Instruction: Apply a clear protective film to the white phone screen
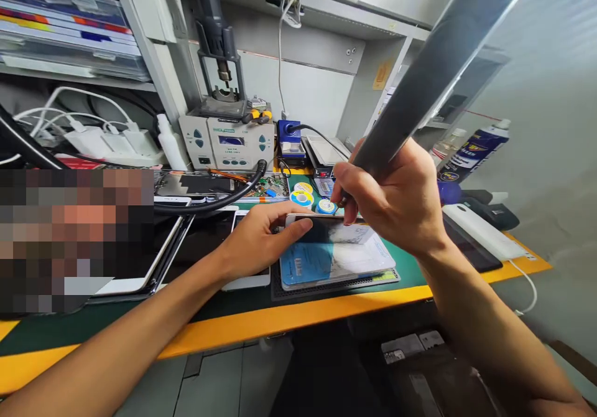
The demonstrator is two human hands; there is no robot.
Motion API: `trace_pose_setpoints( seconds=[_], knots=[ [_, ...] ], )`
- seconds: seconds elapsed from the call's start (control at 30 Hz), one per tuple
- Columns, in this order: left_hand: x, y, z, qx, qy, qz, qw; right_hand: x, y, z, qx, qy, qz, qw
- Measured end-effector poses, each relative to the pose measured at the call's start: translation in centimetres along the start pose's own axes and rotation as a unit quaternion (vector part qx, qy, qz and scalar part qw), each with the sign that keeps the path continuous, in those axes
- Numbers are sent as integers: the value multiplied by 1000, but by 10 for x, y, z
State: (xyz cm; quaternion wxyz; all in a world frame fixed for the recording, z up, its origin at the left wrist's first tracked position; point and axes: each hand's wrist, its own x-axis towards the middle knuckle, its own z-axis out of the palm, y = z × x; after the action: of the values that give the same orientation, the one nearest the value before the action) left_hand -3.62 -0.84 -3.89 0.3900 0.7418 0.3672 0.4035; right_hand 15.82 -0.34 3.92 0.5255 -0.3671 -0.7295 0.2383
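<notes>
My left hand grips the top left edge of a flat tablet-like device, thumb on its face and fingers behind. The device has rounded corners; its face shows dark, blue and white areas, partly glare. It rests tilted on a dark perforated mat. In my right hand is a long grey pen-shaped tool, held like a pen and pointing down. Its thin tip is by the device's top edge; whether they touch I cannot tell.
Behind stand solder spools, a rework station and a blue soldering unit. A black hose crosses the left side. Other devices lie left; a white power bank and spray can are right.
</notes>
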Motion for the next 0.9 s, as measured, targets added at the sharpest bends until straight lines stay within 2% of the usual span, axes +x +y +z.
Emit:
trace_pose_setpoints(
  seconds=[0.23,0.73,0.9],
  knots=[
    [-5,1,-3,-72,-31,-29,996,5,6,18,-18,-11,-9,1000],
    [-4,-2,-5,-29,-21,2,999,7,6,38,-77,-9,-51,996],
    [-4,0,-6,-27,-21,4,999,8,8,34,-79,-14,-46,996]
  ],
)
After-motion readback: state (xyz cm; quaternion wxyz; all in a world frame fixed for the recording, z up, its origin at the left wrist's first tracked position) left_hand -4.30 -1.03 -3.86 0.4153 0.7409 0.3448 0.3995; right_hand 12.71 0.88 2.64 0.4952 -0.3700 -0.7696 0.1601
